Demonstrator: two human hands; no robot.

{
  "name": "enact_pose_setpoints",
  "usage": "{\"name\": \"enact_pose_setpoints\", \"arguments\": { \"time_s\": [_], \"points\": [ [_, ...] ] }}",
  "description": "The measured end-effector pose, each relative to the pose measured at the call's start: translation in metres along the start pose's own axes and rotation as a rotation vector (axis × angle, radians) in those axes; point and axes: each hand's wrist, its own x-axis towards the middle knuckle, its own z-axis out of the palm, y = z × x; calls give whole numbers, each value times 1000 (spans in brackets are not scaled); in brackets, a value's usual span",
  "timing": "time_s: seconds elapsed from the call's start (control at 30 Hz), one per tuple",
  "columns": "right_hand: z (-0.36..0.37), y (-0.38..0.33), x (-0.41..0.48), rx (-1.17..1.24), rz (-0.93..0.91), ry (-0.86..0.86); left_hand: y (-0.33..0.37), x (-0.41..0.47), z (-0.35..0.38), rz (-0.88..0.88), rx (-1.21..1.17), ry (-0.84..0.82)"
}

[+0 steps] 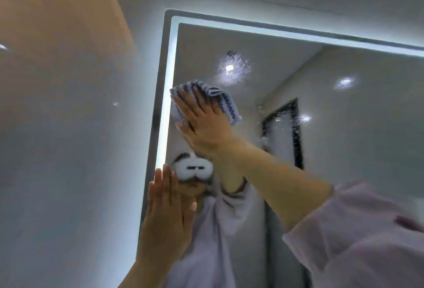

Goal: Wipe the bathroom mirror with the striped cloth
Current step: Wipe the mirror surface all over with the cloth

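While the right hand (202, 122) presses the striped cloth (206, 97) flat-fingered against the droplet-flecked mirror (286, 81) (lit border), the left hand (167, 207) rests open.

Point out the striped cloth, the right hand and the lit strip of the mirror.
striped cloth (218, 97): head view, folded upper right part.
right hand (204, 122): head view, back of the hand.
lit strip (167, 104): head view, left vertical run.
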Motion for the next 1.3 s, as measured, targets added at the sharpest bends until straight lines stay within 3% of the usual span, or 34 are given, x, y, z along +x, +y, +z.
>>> {"name": "enact_pose_setpoints", "arguments": {
  "time_s": [0.13,0.37,0.43,0.5,0.67,0.77,0.87,1.03,1.13,1.2,1.3],
  "points": [
    [-16,27,18,-35,-83,-50,-1,0,4,49,-30,87],
    [-38,102,31,82,555,-78,-10,4,5,118,-41,163],
    [-36,94,30,111,653,-73,-12,3,4,130,-35,144],
    [-32,67,31,78,573,-86,-13,1,3,121,-24,116],
    [-18,5,21,20,19,-131,-13,-1,2,129,19,89],
    [-23,19,30,-5,-74,-209,-14,-1,1,125,36,85],
    [-36,51,47,-52,41,-251,-15,-2,1,136,34,90],
    [-55,122,42,64,616,-178,-16,-2,0,140,5,93],
    [-51,123,36,118,810,-148,-15,-1,-2,139,2,75],
    [-44,103,43,100,725,-99,-15,-2,-2,137,5,67],
    [-36,63,50,48,356,-130,-16,-2,-3,134,40,44]
  ]
}}
